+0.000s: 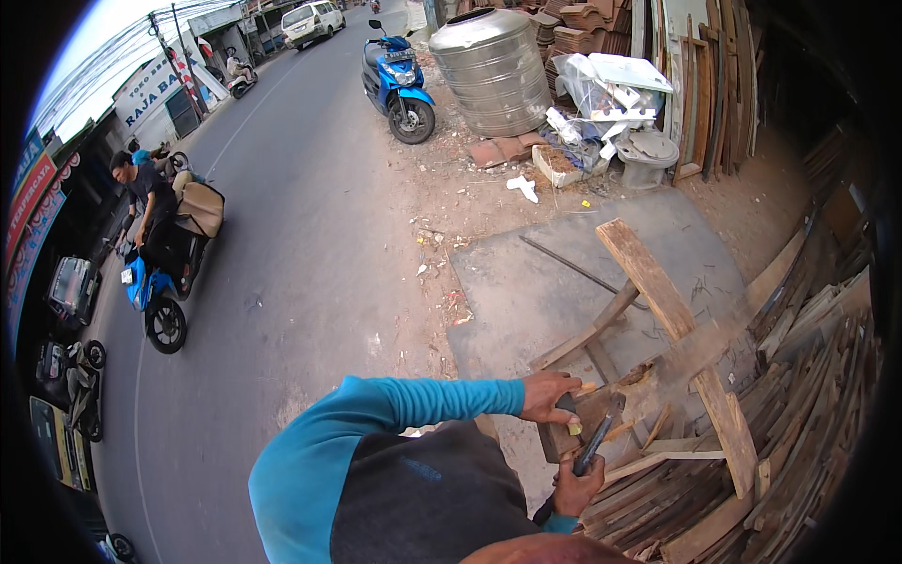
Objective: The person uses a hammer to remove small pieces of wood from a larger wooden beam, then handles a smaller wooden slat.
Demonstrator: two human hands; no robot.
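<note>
My left hand [548, 397], in a blue sleeve, curls its fingers over a dark object with a yellow-green end [574, 429], beside a short wooden block [597, 406]. What the object is, I cannot make out. Just below, my right hand [576, 486] grips a slim dark tool [594, 447], tilted up and to the right; its kind is unclear. The tool's upper end is close to the block. A rough plank [672, 315] slants past on the right, part of a wooden stand with legs [597, 329].
Loose wood strips [714, 508] pile up at the lower right. A dark rod [573, 268] lies on a grey sheet [507, 273]. Beyond are a metal tank [490, 75], a discarded toilet [648, 155] and a parked blue scooter [399, 80]. A person rides another scooter [155, 282] on the road.
</note>
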